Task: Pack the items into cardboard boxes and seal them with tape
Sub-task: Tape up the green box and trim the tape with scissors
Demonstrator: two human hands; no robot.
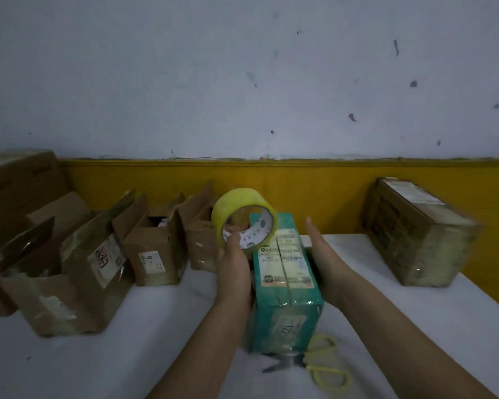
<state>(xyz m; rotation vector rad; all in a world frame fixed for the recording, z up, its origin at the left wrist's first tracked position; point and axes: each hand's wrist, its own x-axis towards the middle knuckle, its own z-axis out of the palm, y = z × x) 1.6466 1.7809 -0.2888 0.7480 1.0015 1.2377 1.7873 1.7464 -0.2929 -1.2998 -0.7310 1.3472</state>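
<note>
On the surface (98, 355): green box (285, 269) stands between both hands.
Left hand (234, 269): grips the tape (234, 203) beside the box.
Right hand (326, 254): flat, fingers straight, at the box's right side.
Risk: tape may stick crooked if the box slides; scissors (303, 360) lie close by.

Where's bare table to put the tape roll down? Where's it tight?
Two free patches of table: near left, between the open boxes and the forearm of the left hand holding the tape roll; and right, between the right hand and the sealed brown box. Crowded: rear left along those boxes, and the teal box's near end, where scissors lie.
</note>
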